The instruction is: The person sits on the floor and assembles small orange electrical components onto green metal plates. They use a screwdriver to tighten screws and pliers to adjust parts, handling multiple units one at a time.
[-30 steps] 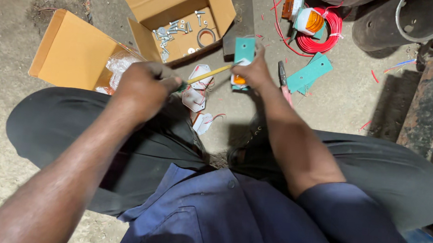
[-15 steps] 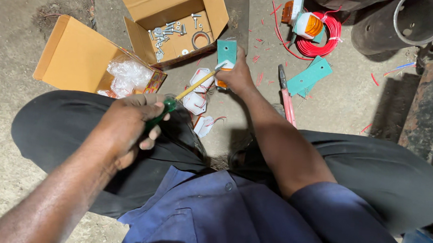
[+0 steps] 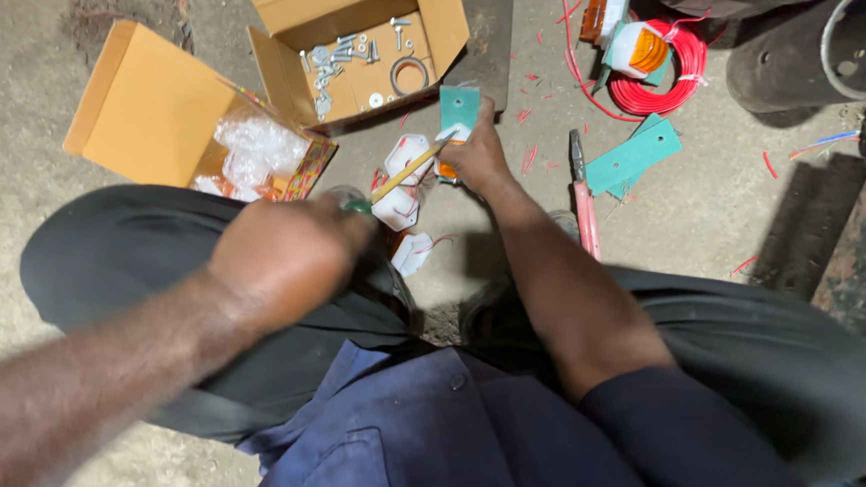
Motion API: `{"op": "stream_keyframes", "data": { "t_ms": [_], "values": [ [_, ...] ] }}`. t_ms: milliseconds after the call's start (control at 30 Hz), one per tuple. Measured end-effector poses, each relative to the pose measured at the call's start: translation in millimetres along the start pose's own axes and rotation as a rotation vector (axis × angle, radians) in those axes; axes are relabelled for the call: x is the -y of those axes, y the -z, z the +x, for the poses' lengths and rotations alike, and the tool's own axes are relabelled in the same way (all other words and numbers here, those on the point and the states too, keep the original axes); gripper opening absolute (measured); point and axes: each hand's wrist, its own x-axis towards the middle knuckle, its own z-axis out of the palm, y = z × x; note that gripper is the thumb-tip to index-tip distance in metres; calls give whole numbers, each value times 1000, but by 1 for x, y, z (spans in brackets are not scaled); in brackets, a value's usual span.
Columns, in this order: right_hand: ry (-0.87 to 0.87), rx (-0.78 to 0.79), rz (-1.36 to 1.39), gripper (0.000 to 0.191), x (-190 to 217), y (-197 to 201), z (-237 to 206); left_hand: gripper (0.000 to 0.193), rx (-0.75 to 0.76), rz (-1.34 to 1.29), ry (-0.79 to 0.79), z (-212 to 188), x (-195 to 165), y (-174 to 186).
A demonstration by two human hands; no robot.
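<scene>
My left hand (image 3: pixel 287 255) is closed around the green handle of a screwdriver (image 3: pixel 404 175), whose yellow shaft slants up to the right. Its tip meets a small teal plate (image 3: pixel 458 108) that my right hand (image 3: pixel 475 157) holds against the concrete floor, along with an orange part mostly hidden under the fingers. Several small white lamp housings (image 3: pixel 400 184) lie on the floor just below the shaft, between my knees.
An open cardboard box (image 3: pixel 359 53) with screws, nuts and a ring stands at the top. Another box (image 3: pixel 151 111) with plastic-wrapped parts lies left. A red wire coil (image 3: pixel 663 82), an orange lamp (image 3: pixel 640 46), a second teal plate (image 3: pixel 634 156), red-handled pliers (image 3: pixel 586 198) and a dark pipe (image 3: pixel 815 51) are right.
My left hand drew back toward my lap with the screwdriver, then came forward again. The right hand stays on the teal plate at the screwdriver's tip.
</scene>
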Motion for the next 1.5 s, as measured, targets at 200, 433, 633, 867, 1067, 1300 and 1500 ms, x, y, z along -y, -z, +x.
{"op": "stream_keyframes", "data": {
  "t_ms": [200, 433, 633, 867, 1067, 1300, 1500],
  "values": [
    [-26, -45, 73, 85, 3, -12, -53, 13, -86, 109, -207, -73, -10, -30],
    [37, -88, 8, 86, 8, -36, -29, 14, -177, -1158, 830, -76, 11, -80],
    [-39, -75, -242, 88, -17, -34, -33, 15, -33, -31, 58, -64, -10, -53],
    [-123, -64, -182, 86, -19, -23, -23, 17, -259, -106, 28, -56, -4, -72],
    [-21, -50, -85, 84, -24, -23, -8, 17, -246, -1094, 788, -46, 7, -115],
    [-44, -46, -134, 84, -37, -21, -7, 24, -77, 12, 80, -27, -7, -46],
    [-22, -60, -30, 85, -34, -21, 2, 18, -277, -331, 188, -17, 1, -49]
  ]
}}
